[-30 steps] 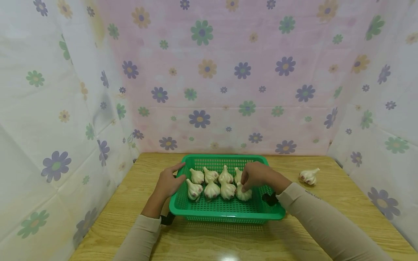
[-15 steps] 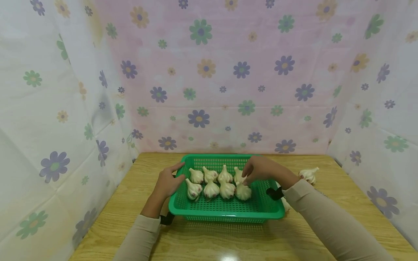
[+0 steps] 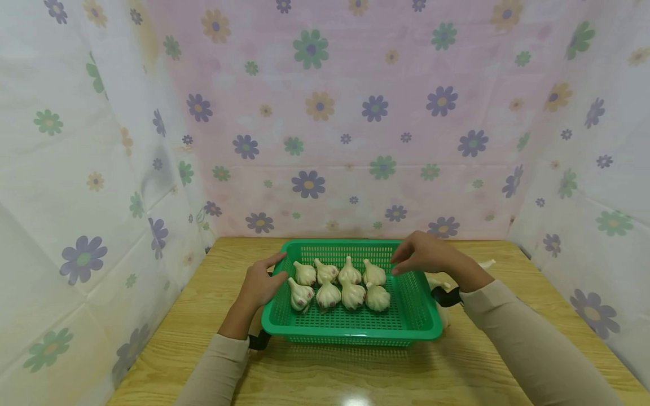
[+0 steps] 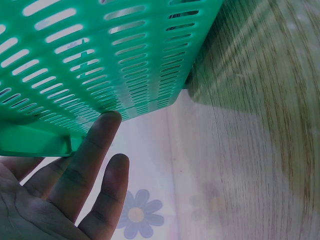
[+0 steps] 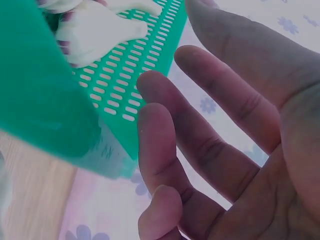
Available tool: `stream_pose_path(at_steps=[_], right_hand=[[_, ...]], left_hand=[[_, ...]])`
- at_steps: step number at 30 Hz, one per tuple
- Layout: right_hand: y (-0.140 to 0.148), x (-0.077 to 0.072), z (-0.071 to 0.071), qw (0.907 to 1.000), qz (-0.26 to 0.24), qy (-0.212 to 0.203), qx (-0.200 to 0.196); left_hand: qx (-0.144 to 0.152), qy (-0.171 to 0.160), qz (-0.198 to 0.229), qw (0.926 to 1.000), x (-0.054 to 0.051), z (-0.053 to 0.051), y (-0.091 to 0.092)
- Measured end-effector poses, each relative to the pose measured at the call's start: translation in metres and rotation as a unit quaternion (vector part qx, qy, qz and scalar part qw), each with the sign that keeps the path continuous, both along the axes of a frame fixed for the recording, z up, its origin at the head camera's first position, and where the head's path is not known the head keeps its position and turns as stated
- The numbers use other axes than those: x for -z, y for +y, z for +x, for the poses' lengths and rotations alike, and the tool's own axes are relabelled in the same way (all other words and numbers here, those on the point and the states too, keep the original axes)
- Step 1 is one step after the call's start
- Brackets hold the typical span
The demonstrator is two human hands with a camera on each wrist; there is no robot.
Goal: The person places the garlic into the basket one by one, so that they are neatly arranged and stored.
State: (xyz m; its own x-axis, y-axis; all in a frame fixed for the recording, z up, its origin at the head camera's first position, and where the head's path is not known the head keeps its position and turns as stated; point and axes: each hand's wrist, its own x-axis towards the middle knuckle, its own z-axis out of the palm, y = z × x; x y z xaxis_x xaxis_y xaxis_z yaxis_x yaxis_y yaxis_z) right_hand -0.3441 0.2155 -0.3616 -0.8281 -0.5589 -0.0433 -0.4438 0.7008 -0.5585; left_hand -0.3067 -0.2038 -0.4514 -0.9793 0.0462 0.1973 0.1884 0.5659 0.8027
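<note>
Several whitish garlic bulbs [image 3: 350, 294] sit in two rows in a green plastic basket [image 3: 350, 332]. My left hand [image 3: 261, 287] grips the basket's left rim, thumb and index finger over the edge. In the left wrist view its other fingers [image 4: 82, 170] lie under the rim against the slotted outer wall. Above the basket's right side, my right hand [image 3: 426, 254] is loosely bent and holds nothing. The right wrist view shows its fingers [image 5: 215, 145] apart, with a garlic bulb [image 5: 97, 35] in the basket beyond them.
More garlic bulbs lie on the wooden table [image 3: 330, 378] right of the basket, partly hidden by it and my right arm; the stem of one bulb [image 3: 487, 264] shows past the arm. Flower-patterned cloth [image 3: 350, 113] encloses the table at the back and both sides.
My right hand has let go of the front-right garlic bulb and moved up and right toward the basket's right edge. My left hand stays at the left rim.
</note>
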Motion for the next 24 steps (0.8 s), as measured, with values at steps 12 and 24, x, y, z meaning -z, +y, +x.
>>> stream_pose_path(at_steps=[12,24], right_hand=[[0.031,0.006,0.008,0.9984,-0.044,0.034,0.009],[0.065,0.028,0.023,0.9882,-0.133,0.028,0.071]], left_hand=[[0.000,-0.003,0.006,1.0000,0.001,0.001,0.000],[-0.001,-0.004,0.007,1.0000,0.000,0.001,0.000]])
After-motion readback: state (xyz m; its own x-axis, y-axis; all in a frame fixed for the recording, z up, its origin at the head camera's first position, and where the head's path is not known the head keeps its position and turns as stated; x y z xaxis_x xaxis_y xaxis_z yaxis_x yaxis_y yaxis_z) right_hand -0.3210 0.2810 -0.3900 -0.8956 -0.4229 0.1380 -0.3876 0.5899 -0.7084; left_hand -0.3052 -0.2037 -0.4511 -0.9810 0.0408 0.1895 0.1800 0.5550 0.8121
